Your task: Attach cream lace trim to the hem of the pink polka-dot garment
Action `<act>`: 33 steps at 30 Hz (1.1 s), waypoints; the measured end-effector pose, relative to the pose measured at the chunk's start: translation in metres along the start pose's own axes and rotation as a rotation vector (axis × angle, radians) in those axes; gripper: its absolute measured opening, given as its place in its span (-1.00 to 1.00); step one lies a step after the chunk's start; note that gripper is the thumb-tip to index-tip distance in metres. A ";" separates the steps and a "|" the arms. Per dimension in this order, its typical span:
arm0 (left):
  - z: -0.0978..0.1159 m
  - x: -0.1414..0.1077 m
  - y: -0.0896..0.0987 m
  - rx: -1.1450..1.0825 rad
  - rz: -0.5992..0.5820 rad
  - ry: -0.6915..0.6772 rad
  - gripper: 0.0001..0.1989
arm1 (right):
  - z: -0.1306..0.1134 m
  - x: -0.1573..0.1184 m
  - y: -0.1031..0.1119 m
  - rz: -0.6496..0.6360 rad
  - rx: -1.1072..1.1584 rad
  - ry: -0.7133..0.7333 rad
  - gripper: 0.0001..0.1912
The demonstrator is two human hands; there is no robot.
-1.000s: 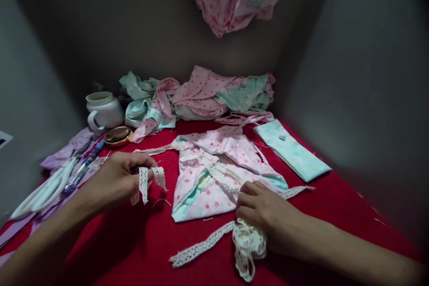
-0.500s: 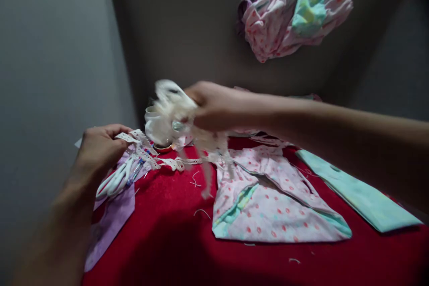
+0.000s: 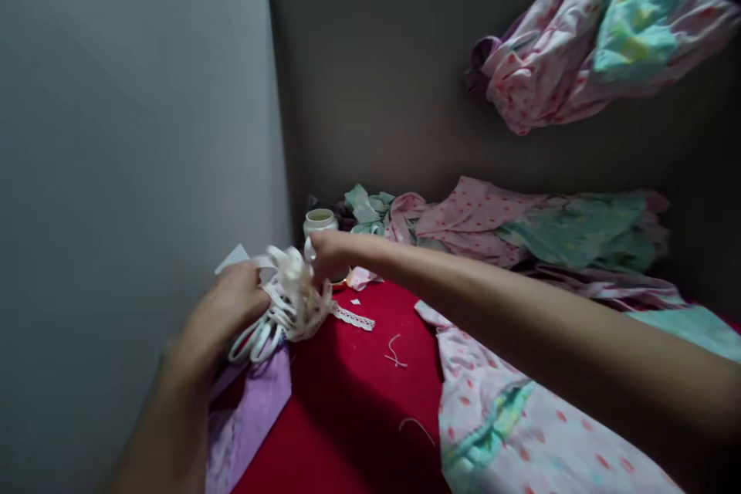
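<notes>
A loose bundle of white lace trim and ribbon (image 3: 298, 289) lies between my two hands at the left of the red cloth. My left hand (image 3: 231, 305) is closed on the lace trim at the bundle's left side, its fingertips partly hidden. From the right, my right hand (image 3: 331, 253) reaches across and pinches a bit of white ribbon (image 3: 309, 250) at the bundle's upper edge; its fingers are mostly turned away. Looped white cord (image 3: 255, 340) sits under the left hand, over purple fabric (image 3: 260, 409). One lace end (image 3: 354, 317) trails onto the red cloth.
A white jar (image 3: 320, 219) stands behind my right hand. A pink dotted piece with mint edging (image 3: 538, 432) lies front right on the red cloth (image 3: 359, 409), near thread scraps (image 3: 397, 353). Crumpled pink and green fabric (image 3: 480, 208) lines the back; more fabric (image 3: 556, 54) hangs above.
My right hand has carried the ribbon and lace bundle down and left to my left hand. The view has swung left and up, bringing the jar and rear fabrics into sight.
</notes>
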State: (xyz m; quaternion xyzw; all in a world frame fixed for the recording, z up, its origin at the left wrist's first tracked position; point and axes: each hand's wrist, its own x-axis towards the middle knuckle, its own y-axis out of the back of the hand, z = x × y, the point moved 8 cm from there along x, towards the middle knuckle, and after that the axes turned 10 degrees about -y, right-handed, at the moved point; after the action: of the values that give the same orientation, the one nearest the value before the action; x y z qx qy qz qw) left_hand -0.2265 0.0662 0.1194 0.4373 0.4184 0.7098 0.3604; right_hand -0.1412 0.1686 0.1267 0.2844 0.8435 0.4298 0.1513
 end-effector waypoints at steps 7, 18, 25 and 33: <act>0.012 -0.028 0.057 0.090 0.111 0.124 -0.71 | 0.029 -0.061 -0.001 -0.002 -0.001 0.112 -0.72; 0.226 -0.160 -0.134 -0.447 -1.053 -0.561 -0.70 | 0.138 -0.305 -0.060 -0.230 1.107 -0.495 -0.49; 0.266 -0.165 -0.169 -0.952 -1.115 -0.151 -0.70 | 0.219 -0.345 -0.038 -0.034 1.178 -0.781 -0.56; 0.247 -0.144 -0.185 -1.045 -1.101 -0.017 -0.73 | 0.254 -0.348 -0.027 -0.009 1.026 -0.788 -0.75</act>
State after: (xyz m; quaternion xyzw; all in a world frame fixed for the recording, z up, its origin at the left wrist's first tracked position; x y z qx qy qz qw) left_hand 0.0795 0.0813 -0.0291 -0.0568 0.1829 0.5299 0.8262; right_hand 0.2522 0.1056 -0.0403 0.4535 0.8241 -0.1652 0.2965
